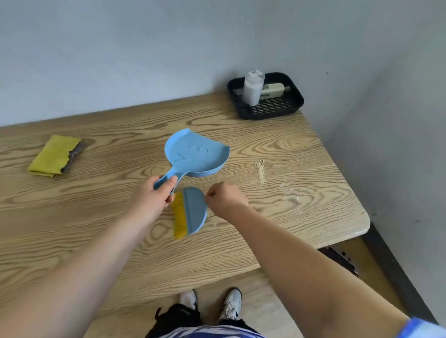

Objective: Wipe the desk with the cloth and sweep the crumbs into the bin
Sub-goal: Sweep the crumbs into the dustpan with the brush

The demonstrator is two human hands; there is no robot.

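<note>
Wooden desk: crumbs lie near its right edge.

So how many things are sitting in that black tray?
2 that I can see: a white bottle standing at the black tray's left, and a flat whitish item behind it. Others may be hidden.

Left hand grips the handle of a blue dustpan, pan raised above the wooden desk. Right hand pinches the blue brush at its edge; yellow bristles face left. Crumbs lie in a line right of the dustpan. Folded yellow cloth rests at far left. Black tray holding a white bottle occupies the far corner.
</note>
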